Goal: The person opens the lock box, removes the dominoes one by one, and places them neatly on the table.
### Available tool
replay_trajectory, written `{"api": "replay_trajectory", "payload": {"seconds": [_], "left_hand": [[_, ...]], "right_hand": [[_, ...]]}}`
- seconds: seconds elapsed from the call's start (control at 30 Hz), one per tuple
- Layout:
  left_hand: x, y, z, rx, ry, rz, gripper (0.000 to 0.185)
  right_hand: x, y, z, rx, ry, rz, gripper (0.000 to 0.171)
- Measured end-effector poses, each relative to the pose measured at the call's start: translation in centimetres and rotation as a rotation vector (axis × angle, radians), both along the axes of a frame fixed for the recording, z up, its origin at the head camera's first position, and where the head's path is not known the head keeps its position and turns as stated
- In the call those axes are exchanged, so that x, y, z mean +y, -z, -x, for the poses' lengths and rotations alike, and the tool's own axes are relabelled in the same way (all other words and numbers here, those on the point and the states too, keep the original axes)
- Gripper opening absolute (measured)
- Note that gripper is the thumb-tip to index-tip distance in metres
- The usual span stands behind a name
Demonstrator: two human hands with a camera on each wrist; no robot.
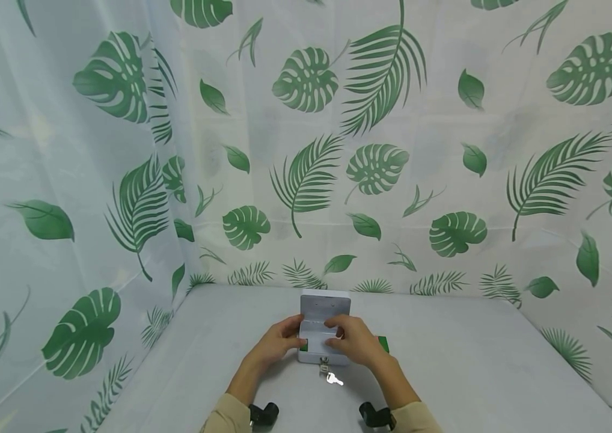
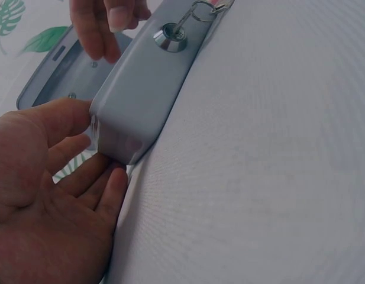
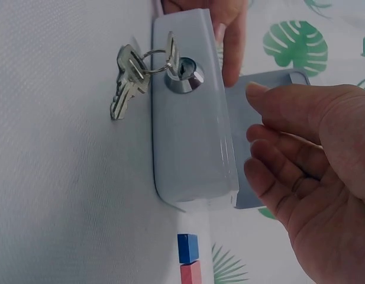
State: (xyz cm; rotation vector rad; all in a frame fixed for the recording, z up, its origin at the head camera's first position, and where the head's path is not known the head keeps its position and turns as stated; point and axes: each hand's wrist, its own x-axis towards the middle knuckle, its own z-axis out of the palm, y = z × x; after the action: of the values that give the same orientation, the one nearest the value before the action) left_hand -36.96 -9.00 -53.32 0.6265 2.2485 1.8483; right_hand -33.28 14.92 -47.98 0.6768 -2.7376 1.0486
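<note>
holding: left hand (image 1: 276, 344) steadied the grey lockbox (image 1: 323, 337), fingers relaxed
reaching: right hand (image 1: 353, 340) open-fingered over the box
lock: keys (image 3: 130, 80) inserted

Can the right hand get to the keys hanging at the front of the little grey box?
Probably yes. The keys hang from the lock on the box front, with nothing covering them. The right hand holds nothing and hovers over the open box, close by.
</note>
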Motion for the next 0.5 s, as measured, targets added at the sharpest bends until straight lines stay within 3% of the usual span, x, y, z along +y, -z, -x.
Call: {"api": "replay_trajectory", "payload": {"seconds": [0.5], "left_hand": [[0.00,-0.01,-0.03,-0.003,0.001,0.001,0.065]], "right_hand": [[-0.86,0.32,0.09,0.058,-0.038,0.008,0.034]]}}
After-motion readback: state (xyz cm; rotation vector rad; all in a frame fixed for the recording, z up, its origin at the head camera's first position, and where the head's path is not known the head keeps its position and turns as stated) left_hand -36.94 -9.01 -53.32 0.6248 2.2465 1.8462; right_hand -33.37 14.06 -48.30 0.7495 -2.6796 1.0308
